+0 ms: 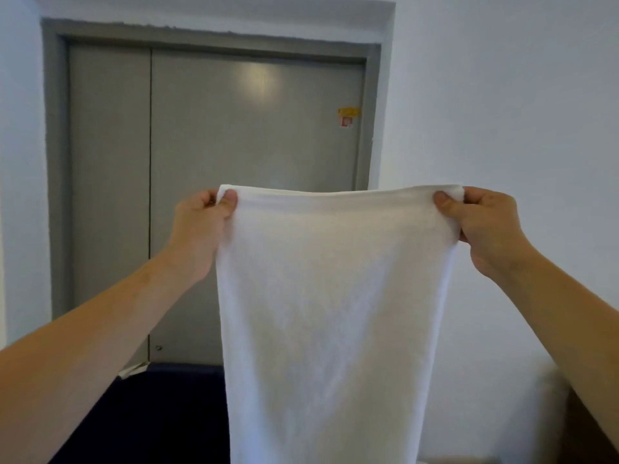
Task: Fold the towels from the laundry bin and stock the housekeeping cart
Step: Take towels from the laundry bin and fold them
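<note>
A white towel hangs straight down in front of me, stretched by its top edge at chest height. My left hand pinches the towel's top left corner between thumb and curled fingers. My right hand pinches the top right corner the same way. Both arms reach forward and up. The towel's lower end runs out of the bottom of the frame, so its full length is hidden. No laundry bin or cart shows.
A grey double door in a grey frame stands straight ahead in a white wall. A dark blue surface lies low on the left below the door. Something pale sits at the lower right behind the towel.
</note>
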